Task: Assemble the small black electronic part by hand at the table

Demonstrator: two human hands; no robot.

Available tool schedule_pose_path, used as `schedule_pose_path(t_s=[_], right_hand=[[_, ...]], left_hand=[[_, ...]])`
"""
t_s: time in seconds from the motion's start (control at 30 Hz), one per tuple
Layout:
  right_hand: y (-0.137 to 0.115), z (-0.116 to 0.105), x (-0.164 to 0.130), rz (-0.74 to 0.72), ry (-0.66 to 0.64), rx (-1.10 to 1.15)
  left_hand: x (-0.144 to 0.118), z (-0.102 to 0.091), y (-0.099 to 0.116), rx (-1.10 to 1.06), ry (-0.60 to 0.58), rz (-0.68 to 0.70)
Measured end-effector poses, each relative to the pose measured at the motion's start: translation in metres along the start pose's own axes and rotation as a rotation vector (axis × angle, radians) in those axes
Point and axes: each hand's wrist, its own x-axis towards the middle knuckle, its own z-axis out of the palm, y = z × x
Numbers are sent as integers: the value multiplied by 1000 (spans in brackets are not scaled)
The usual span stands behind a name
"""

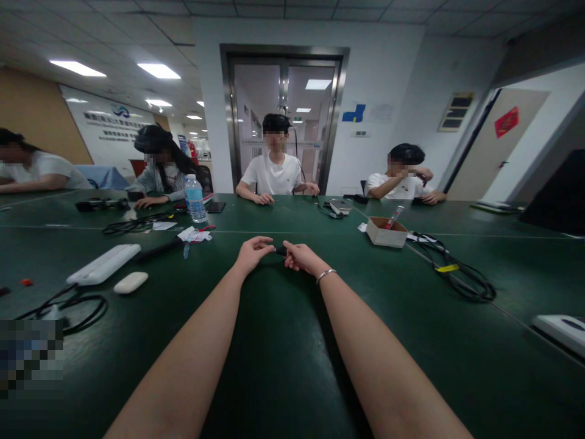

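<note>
Two sets of fingers meet over the middle of the green counter (283, 341), pinched from either side on a small black piece (280, 250). The left hand (252, 252) grips its left end between thumb and fingertips; the right hand (302, 256) clamps the other end, knuckles up, a thin bracelet (326, 275) at its wrist. What the piece is cannot be told. It sits just above the counter. Both forearms run bare and nearly straight from the near edge, converging at the piece.

Left of the hands lie a white power strip (104, 264), a white case (130, 282) and black cables (68, 308). Further back stands a water bottle (195, 198). Toward the right a small cardboard box (386, 231) sits beside a coiled black cable (457, 271), and a white device (562, 329) lies at the right edge.

Four people sit along the far and left edges. Behind them are a glass double door (284, 103), white walls and ceiling lights.
</note>
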Motion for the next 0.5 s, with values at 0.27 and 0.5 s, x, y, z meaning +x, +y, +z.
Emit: schedule_pose_path(t_s=[0.27,0.5], right_hand=[[-1,-1,0,31,-10,46],[2,-7,-9,-42,-102,219]], left_hand=[[1,4,0,33,22,-86],[3,11,-6,-22,-134,-133]])
